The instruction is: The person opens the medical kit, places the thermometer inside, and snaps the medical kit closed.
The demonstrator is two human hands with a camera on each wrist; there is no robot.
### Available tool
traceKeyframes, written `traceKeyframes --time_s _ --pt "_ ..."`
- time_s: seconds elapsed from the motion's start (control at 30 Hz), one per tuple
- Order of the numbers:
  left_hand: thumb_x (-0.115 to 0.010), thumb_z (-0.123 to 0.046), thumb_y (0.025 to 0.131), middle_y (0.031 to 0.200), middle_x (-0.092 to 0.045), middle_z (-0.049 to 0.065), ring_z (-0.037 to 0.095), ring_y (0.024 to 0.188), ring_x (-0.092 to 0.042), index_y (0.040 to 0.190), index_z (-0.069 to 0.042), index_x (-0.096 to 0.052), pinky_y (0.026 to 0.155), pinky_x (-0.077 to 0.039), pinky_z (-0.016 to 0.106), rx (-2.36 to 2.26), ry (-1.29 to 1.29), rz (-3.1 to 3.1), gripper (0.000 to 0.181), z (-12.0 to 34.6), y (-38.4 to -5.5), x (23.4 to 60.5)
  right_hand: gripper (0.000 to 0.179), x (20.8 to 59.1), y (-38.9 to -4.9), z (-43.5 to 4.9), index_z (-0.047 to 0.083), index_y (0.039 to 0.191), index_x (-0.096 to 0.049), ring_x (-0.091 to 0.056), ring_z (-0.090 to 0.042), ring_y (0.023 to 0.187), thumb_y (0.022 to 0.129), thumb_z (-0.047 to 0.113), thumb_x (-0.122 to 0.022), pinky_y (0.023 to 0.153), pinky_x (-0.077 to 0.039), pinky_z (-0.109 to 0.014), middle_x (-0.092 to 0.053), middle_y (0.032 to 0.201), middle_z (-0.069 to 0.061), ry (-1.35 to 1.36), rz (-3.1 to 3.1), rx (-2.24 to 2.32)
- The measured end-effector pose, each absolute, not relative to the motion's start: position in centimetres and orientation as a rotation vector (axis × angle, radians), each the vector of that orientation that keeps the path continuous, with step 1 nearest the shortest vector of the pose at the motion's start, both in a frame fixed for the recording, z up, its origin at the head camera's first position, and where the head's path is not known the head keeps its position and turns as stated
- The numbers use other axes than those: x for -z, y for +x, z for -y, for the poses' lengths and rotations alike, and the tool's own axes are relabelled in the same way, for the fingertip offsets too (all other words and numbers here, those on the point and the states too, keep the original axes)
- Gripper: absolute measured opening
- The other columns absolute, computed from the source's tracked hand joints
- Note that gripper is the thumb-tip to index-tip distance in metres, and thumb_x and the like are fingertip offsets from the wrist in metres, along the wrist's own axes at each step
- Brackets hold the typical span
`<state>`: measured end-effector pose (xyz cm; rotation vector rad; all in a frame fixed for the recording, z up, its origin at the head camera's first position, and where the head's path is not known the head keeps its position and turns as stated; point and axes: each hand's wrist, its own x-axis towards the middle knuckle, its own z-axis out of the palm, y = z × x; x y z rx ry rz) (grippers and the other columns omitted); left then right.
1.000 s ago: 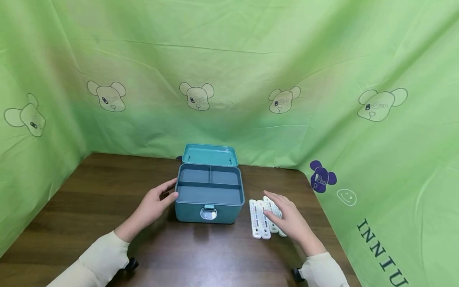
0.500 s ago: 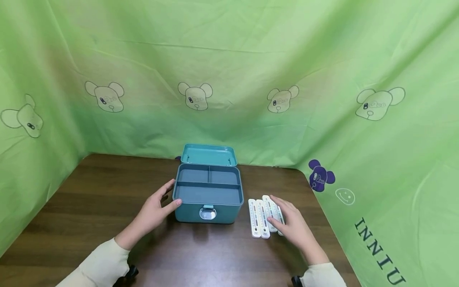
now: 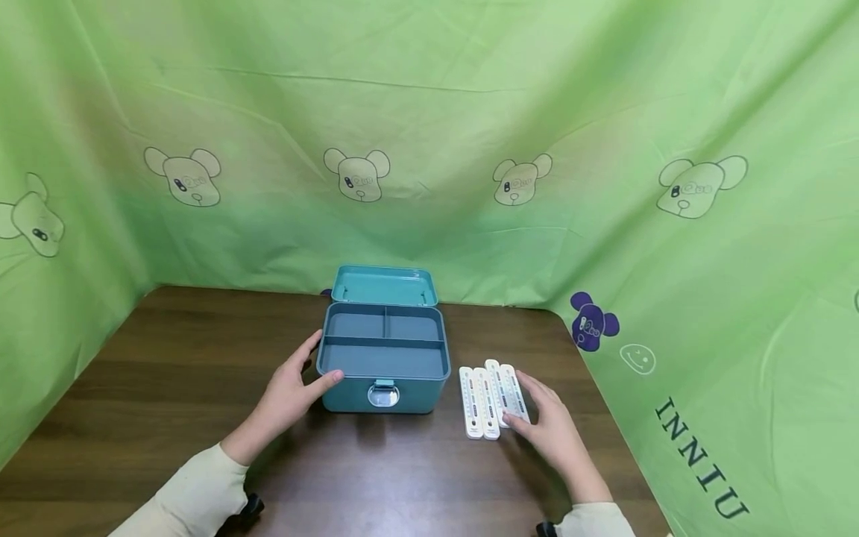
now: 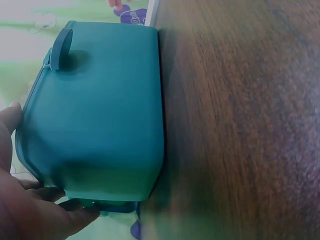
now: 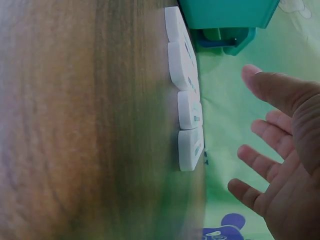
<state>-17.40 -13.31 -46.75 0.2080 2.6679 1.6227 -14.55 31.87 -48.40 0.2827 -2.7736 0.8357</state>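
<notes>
A teal storage box (image 3: 383, 394) stands on the table with its lid (image 3: 385, 286) raised at the back. Its grey-blue tray (image 3: 382, 358) has three compartments with nothing in them. At the box's left side rests my left hand (image 3: 285, 395), thumb at the front rim and fingers fairly straight along the side. To the right of the box, several slim white thermometers (image 3: 474, 403) lie side by side, printed faces up. My right hand (image 3: 553, 429) is over their right edge, fingers spread. In the right wrist view a gap separates that hand from the thermometers (image 5: 190, 150).
The brown wooden table (image 3: 201, 373) meets a green cloth (image 3: 429, 246) with bear prints at the back and right. A silver clasp (image 3: 383, 395) hangs on the box's front.
My right hand has shifted from over the thermometers toward their right edge and lower. My left thumb has come further over the box's front rim. The head view has turned slightly.
</notes>
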Motion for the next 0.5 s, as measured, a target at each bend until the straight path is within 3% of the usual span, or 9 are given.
traceKeyframes --time_s 0.3,0.5 --pt "-0.072 -0.049 0.094 0.164 -0.034 0.018 0.051 0.143 -0.04 0.163 -0.015 -0.029 0.111 -0.04 0.066 -1.632 0.24 -2.723 0.087 13.0 -17.1 46.6 0.075 49.3 -13.6 -31.8 -0.007 0.144 -0.053 -0.058 -0.046 0.125 0.082 0.02 -0.087 0.108 -0.043 -0.059 -0.058 0.14 -0.028 -0.078 2.837 -0.942" --pt "-0.07 -0.048 0.096 0.163 -0.036 0.019 0.051 0.14 -0.043 0.161 -0.015 -0.034 0.11 -0.041 0.066 -1.664 0.236 -2.741 0.081 13.0 -17.1 46.6 0.072 49.7 -13.4 -31.7 -0.008 0.137 -0.057 -0.057 -0.044 0.119 0.081 0.024 -0.088 0.104 -0.042 -0.057 -0.065 0.126 -0.027 -0.232 2.81 -0.939"
